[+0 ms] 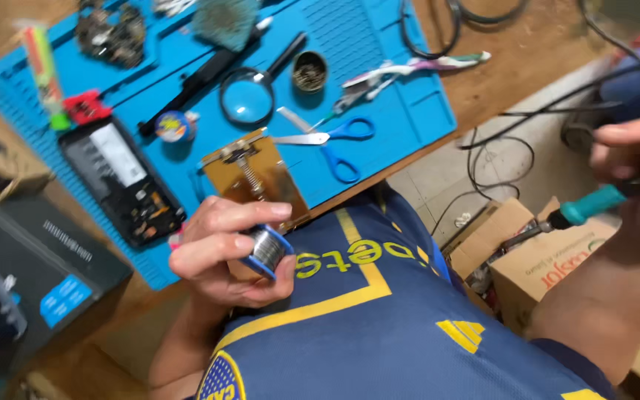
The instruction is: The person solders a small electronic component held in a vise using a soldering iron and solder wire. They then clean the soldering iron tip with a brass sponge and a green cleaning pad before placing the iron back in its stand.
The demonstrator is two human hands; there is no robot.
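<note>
My left hand (224,248) is closed around a small blue spool of solder wire (264,252), held just above my dark blue shirt, at the near edge of the blue work mat (401,104). My right hand (635,159) is off to the right, away from the table, gripping a soldering iron with a teal handle (590,207); its tip points down-left toward the cardboard boxes. A brass-coloured board holder with a spring (257,174) lies on the mat just beyond my left hand.
On the mat lie blue-handled scissors (338,144), a magnifying glass (250,96), a round tin (310,72), tweezers (401,70), an opened phone (124,178) and a brush (224,18). A dark box (42,274) sits at left. Cardboard boxes (557,274) and cables (498,155) are on the floor at right.
</note>
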